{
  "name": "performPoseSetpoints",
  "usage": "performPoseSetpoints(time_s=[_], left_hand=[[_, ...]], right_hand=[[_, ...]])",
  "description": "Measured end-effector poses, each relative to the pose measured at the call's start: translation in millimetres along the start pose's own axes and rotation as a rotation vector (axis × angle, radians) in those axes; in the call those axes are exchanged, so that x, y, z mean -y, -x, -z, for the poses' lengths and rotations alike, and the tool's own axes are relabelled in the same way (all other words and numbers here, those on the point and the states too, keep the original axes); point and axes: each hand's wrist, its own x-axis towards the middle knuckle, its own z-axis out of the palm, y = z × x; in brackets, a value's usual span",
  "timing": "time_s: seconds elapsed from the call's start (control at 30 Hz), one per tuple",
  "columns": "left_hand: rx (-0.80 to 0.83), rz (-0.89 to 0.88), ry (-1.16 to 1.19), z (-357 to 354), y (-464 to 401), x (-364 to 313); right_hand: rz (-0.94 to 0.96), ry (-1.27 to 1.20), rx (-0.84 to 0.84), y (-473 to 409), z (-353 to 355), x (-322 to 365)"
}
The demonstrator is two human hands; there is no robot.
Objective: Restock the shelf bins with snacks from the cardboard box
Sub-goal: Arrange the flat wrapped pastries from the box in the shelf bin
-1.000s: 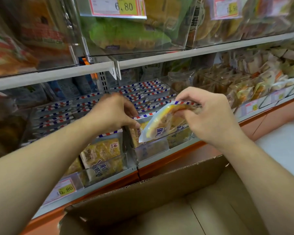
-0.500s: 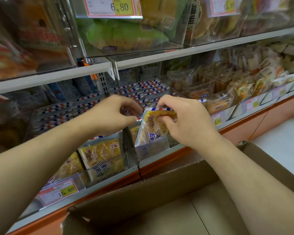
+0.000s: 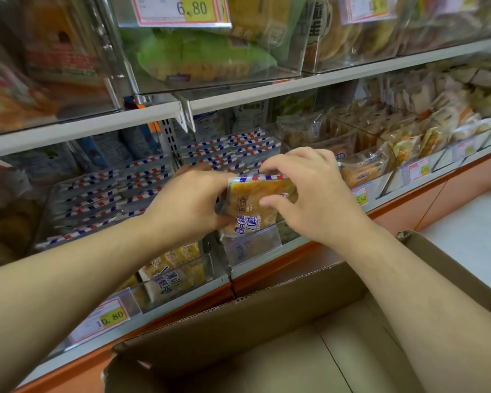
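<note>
A yellow snack packet (image 3: 253, 205) with a red, white and blue striped top edge stands upright at the front of a clear shelf bin (image 3: 253, 246). My right hand (image 3: 318, 199) grips its top and right side. My left hand (image 3: 190, 202) presses against its left edge, fingers curled around it. Behind the packet, rows of the same striped packets (image 3: 230, 148) fill the bin. The open cardboard box (image 3: 267, 336) sits below my arms, and the part of its inside that I can see looks bare.
A neighbouring bin on the left (image 3: 176, 275) holds the same yellow packets behind a 10.80 price tag (image 3: 108, 319). Other snack bins (image 3: 408, 137) run to the right. An upper shelf (image 3: 238, 100) with clear boxes overhangs the bins. White floor (image 3: 471, 236) lies at the right.
My right hand has carried the packet left and down into the front of the bin and stood it upright. My left hand has closed in on the packet's left edge.
</note>
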Motion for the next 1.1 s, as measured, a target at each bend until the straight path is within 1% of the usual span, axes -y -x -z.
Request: performPoseSetpoints(time_s=[0.17,0.23,0.37,0.5,0.6,0.8,0.9,0.97,1.03,1.1], left_hand=[[-0.007,-0.005,-0.067,-3,-2,1],[-0.003,0.001,-0.037,-3,-2,0],[0.096,0.0,0.01,0,4,1],[0.119,0.047,0.013,-2,2,2],[0.146,0.054,0.034,-2,-2,3],[0.156,0.065,0.004,-6,-9,5],[0.226,0.108,0.088,1,-12,5],[0.259,0.159,0.195,13,-10,4],[0.231,0.192,0.287,24,-7,3],[0.179,0.194,0.296,29,-3,-1]], right_hand=[[0.042,0.022,0.068,1,1,1],[0.048,0.027,0.051,2,0,0],[0.014,0.051,-0.029,1,-9,1],[-0.013,0.053,-0.076,-2,-15,8],[-0.024,0.063,-0.077,-4,-15,6],[-0.06,0.019,-0.05,-4,-12,7],[-0.088,-0.002,0.01,-4,-7,11],[-0.095,-0.013,0.038,-4,-6,12],[-0.084,-0.007,0.039,-5,-6,13],[-0.076,-0.008,0.039,-5,-8,15]])
